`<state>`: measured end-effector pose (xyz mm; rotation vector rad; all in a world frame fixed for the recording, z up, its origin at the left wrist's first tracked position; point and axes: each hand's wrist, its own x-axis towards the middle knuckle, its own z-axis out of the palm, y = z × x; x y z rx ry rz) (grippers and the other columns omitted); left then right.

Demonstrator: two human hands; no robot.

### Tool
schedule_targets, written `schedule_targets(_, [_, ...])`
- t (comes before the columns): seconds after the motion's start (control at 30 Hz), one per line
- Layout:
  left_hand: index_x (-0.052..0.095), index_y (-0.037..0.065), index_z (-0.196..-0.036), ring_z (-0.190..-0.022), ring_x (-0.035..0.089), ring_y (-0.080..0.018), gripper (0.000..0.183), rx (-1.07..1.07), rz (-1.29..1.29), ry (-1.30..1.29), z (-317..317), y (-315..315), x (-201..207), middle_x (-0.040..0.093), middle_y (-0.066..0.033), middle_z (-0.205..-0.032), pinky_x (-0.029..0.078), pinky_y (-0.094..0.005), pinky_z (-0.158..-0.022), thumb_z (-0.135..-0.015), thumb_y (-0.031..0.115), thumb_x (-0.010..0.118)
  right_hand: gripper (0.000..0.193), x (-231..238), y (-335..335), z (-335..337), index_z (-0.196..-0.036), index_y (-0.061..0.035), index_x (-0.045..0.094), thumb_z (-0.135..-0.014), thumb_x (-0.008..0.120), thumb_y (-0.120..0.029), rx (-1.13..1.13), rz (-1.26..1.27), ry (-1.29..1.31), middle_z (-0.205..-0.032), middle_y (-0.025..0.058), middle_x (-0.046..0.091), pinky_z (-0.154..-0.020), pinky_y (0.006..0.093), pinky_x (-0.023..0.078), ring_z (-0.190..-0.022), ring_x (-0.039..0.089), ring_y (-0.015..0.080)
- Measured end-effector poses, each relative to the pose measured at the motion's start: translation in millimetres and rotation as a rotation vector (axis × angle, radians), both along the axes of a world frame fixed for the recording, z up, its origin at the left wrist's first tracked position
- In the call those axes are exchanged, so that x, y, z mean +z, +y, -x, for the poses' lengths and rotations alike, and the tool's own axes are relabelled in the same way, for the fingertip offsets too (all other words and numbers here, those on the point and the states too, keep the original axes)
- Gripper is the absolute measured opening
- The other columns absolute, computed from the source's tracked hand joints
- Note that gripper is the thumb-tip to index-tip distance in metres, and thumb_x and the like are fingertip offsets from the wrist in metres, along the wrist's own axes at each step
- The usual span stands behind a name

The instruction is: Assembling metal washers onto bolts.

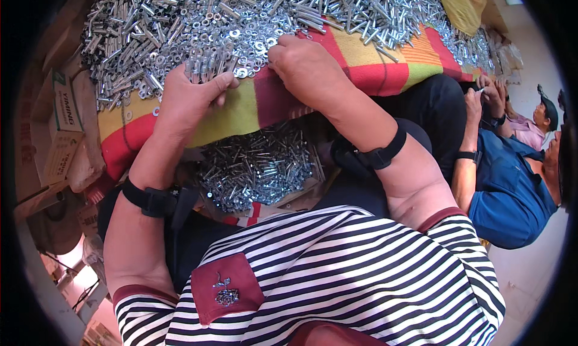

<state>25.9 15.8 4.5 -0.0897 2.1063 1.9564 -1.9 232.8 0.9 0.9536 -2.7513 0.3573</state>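
Observation:
My left hand [183, 99] is closed around a row of several silver bolt sleeves [208, 70], held side by side between the thumb and fingers. They stand up at the near edge of the heap. To its right, my right hand [307, 69] reaches in among the loose washers [260, 45]. Its fingers are bent and drawn together, and their tips are partly hidden, so I cannot make out what they hold. Both hands are over the near edge of a checked blanket [241, 108] that lies under the metal parts.
Metal sleeves [156, 21] lie heaped at the far left, and long bolts [385, 15] at the far right. Below the blanket's edge is a box of bolts [256, 165]. A cardboard box [63, 123] stands at left. Another person in blue [506, 189] sits at right.

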Motion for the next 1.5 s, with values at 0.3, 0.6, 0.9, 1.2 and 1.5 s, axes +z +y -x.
schedule_targets(0.3, [0.064, 0.002, -0.092, -0.053, 0.052, -0.0063, 0.017, 0.075, -0.124, -0.137, 0.2, -0.9, 2.7, 0.062, 0.0, -0.07, 0.036, -0.0201, -0.043, -0.078, 0.007, 0.073, 0.01, 24.7, -9.7, 3.9, -0.084, 0.0026, 0.06, -0.082, 0.063, -0.006, -0.137, 0.611, -0.378, -0.072, 0.0111, 0.065, -0.054, 0.0285, 0.051, -0.06, 0.065, 0.0169])
schedule_targets(0.6, [0.063, 0.001, -0.091, -0.056, 0.054, -0.0062, 0.019, 0.013, -0.072, -0.016, -2.7, -1.1, 8.1, 0.062, -0.0008, -0.073, 0.043, -0.0202, -0.05, -0.076, 0.003, 0.074, 0.012, 28.0, -19.5, 4.6, -0.095, 0.0051, 0.065, -0.085, 0.063, -0.003, -0.082, 1.012, -0.9, -0.077, 0.0066, 0.065, -0.056, 0.0225, 0.052, -0.063, 0.064, 0.0113])
schedule_targets(0.9, [0.061, 0.002, -0.093, -0.053, 0.052, -0.0073, 0.018, -0.035, -0.397, -0.324, -1.3, -12.4, 14.6, 0.064, -0.0052, -0.075, 0.03, -0.0161, -0.04, -0.078, 0.005, 0.071, 0.013, 20.7, -22.3, -3.8, -0.096, 0.0033, 0.068, -0.085, 0.06, 0.003, 0.085, 1.011, -0.659, -0.086, 0.0075, 0.064, -0.066, 0.0235, 0.054, -0.074, 0.066, 0.0123])
schedule_targets(1.2, [0.061, 0.002, -0.096, -0.054, 0.053, -0.0065, 0.018, -0.128, -0.567, -0.436, 7.8, -28.6, 9.8, 0.063, -0.0066, -0.076, 0.032, -0.0134, -0.04, -0.079, 0.004, 0.069, 0.02, 19.8, -37.7, -13.1, -0.096, -0.0012, 0.071, -0.081, 0.063, 0.008, 0.144, 1.156, -0.508, -0.085, 0.0075, 0.065, -0.069, 0.0247, 0.053, -0.073, 0.065, 0.013])
schedule_targets(1.5, [0.063, 0.003, -0.087, -0.053, 0.054, -0.0074, 0.02, -0.058, -0.271, -0.209, 9.9, -22.0, 22.9, 0.064, -0.004, -0.073, 0.039, -0.02, -0.044, -0.072, 0.005, 0.075, 0.014, 17.7, -37.2, -0.6, -0.088, -0.0018, 0.068, -0.087, 0.064, -0.015, -0.056, 0.834, -0.647, -0.074, 0.0015, 0.063, -0.062, 0.0273, 0.048, -0.067, 0.058, 0.0119])
